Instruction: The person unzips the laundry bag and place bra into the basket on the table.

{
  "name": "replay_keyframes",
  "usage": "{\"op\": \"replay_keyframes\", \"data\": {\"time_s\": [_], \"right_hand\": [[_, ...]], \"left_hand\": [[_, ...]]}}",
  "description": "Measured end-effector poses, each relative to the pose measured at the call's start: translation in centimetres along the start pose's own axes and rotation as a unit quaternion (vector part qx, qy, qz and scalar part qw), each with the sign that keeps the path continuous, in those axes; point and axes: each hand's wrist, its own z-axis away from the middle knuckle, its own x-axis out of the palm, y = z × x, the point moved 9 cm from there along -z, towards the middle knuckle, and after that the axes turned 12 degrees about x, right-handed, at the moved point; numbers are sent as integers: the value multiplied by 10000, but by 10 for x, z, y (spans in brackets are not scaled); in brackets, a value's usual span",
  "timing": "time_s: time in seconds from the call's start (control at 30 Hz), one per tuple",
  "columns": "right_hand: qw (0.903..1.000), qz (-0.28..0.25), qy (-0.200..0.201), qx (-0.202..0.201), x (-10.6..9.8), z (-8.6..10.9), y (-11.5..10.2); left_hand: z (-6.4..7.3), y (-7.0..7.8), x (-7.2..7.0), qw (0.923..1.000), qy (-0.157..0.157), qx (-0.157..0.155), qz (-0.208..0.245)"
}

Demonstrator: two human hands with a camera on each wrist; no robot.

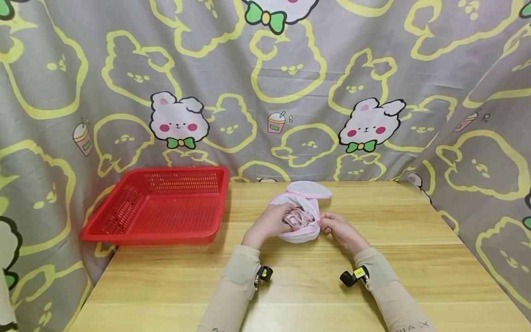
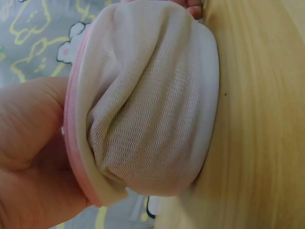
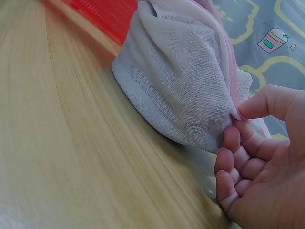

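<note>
A small white mesh laundry bag [image 1: 300, 237] with pink zip edging stands on the table, its round lid [image 1: 310, 188] folded back behind it. Inside lies a crumpled, pale pink cloth item [image 1: 297, 219]. My left hand [image 1: 274, 220] reaches over the near-left rim, its fingers curled around the cloth; in the left wrist view the fingertips are hidden behind the bag's side [image 2: 147, 105]. With thumb and forefinger, my right hand [image 1: 338, 229] pinches the pink edge at the bag's right side. The right wrist view shows its other fingers curled below that edge [image 3: 228, 162].
At the table's left stands a red plastic basket [image 1: 153, 237] with perforated walls, partly over the table's edge. A patterned curtain [image 1: 290, 110] hangs behind the wooden table [image 1: 315, 295] and at both sides.
</note>
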Motion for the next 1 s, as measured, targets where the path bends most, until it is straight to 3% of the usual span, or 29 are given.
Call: {"op": "replay_keyframes", "data": {"time_s": [0.27, 0.5, 0.7, 0.87, 1.0], "right_hand": [[9998, 116, 113, 75, -2, -4, 4], [9999, 94, 102, 49, -2, -4, 4], [9999, -59, 45, 138, -2, -5, 4], [9998, -85, -19, 155, -3, -6, 5], [9999, -39, 6, 107, -3, -5, 4]], "left_hand": [[-1, -4, 0, 9993, 357, -48, -102], [2, -5, -11, 9978, 657, -69, 20], [5, -9, -26, 9932, 1081, -26, 428], [9, -15, -37, 9827, 1461, -106, 1136], [12, -19, -41, 9774, 1597, -171, 1375]]}}
